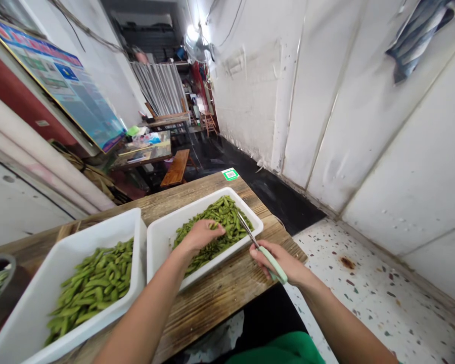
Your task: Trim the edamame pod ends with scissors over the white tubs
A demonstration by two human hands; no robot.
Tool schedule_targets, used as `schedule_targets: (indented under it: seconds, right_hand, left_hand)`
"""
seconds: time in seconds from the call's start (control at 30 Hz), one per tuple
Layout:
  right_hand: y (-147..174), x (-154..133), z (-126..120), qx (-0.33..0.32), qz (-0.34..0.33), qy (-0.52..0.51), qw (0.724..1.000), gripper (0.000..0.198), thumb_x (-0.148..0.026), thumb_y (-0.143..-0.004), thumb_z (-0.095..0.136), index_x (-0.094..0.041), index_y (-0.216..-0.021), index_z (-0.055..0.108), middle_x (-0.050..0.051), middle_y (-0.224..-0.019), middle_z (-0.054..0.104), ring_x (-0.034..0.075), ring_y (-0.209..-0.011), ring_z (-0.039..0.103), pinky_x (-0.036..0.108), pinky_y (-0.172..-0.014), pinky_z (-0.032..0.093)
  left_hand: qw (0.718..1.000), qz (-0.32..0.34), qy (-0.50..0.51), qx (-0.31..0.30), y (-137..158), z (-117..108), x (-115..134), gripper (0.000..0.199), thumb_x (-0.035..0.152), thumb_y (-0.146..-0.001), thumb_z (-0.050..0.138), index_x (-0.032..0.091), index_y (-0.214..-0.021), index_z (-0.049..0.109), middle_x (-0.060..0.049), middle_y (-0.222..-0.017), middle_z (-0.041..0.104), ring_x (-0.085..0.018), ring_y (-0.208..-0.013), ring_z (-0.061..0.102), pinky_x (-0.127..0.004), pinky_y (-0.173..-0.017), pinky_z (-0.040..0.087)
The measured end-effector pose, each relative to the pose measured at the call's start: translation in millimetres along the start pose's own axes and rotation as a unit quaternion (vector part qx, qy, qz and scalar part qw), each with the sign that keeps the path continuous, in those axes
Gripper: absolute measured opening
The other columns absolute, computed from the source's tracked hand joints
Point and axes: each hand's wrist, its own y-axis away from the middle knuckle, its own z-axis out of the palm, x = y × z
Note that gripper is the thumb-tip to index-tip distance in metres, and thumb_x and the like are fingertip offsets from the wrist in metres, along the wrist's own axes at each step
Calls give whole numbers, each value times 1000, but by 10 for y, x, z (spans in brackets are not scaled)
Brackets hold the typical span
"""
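Over a white tub [158,255], the downturned left hand [203,235] pinches a pod [214,226]; the right hand [287,259] grips scissors [271,261].

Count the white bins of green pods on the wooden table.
2: the right-hand bin, with the left hand over its pods, and the left-hand bin beside it. No others show.
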Motion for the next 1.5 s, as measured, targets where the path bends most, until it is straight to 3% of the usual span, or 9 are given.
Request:
schedule_targets:
  seconds: [0.1,0.2,0.5,0.67,0.87,1.03,1.2,1.37,1.5]
  right_hand:
    - [-12,13,62,1,22,19,1000,31,-49,-78,52,-18,-80,46,-6,-56,43,6,-40,42,17,-37,38]
    - [-2,-59,144,-42,24,39,998,32,-49,-79,51,-18,-77,46,-6,-57,46,7,-41,46,18,-40,41]
    - [2,-330,346,-62,53,69,994,39,-53,-75,53,-17,-65,42,-7,-49,41,5,-36,42,16,-36,38]
    - [-41,-239,428,-43,64,25,997,40,-55,-73,53,-17,-66,42,-8,-48,41,5,-34,41,17,-32,39]
    - [-103,-112,573,-17,58,-24,998,43,-59,-71,52,-17,-70,43,-7,-51,44,5,-33,42,18,-31,40]
    - [-116,-114,602,-11,61,-30,998,45,-62,-71,51,-17,-72,44,-8,-50,42,4,-32,39,16,-28,36]
    - [-76,-140,496,-38,46,-3,998,41,-58,-74,50,-18,-79,45,-7,-55,43,5,-37,41,17,-34,39]
    - [-55,-193,418,-66,8,42,997,37,-55,-78,49,-19,-85,48,-6,-58,40,5,-43,39,17,-41,40]
    - [-71,-221,395,-81,22,66,994,37,-55,-79,48,-19,-86,49,-6,-58,40,5,-42,39,17,-41,37]
  left_hand:
    - [983,-37,179,-25,198,-43,-118,30,43,-63,63,16,-75,54,7,-46,40,-6,-39,28,-20,-41,18]
    - [963,-47,264,-22,342,-25,-146,33,42,-63,65,17,-78,51,10,-42,31,-5,-37,21,-19,-40,13]
    - [960,-29,279,11,492,-29,-56,32,36,-57,72,14,-74,55,8,-46,35,-3,-39,26,-18,-40,15]
    - [917,-23,398,13,527,99,-70,31,35,-60,71,13,-76,56,10,-44,32,-3,-39,24,-18,-40,15]
    - [875,-17,466,129,552,277,-28,40,33,-59,73,11,-90,59,6,-52,45,-2,-44,33,-16,-43,23]
    - [848,-29,510,145,538,267,-42,37,32,-61,72,11,-88,59,5,-53,47,-3,-46,38,-15,-43,28]
    - [862,6,485,147,546,156,-106,40,33,-63,69,11,-95,58,-2,-74,58,-3,-48,41,-16,-39,22]
    - [910,7,403,95,591,105,-126,54,38,-66,66,12,-111,51,1,-69,56,-3,-42,33,-18,-40,20]
    - [932,21,348,103,600,135,-150,47,43,-67,64,12,-100,54,-1,-69,59,-4,-44,35,-19,-43,24]
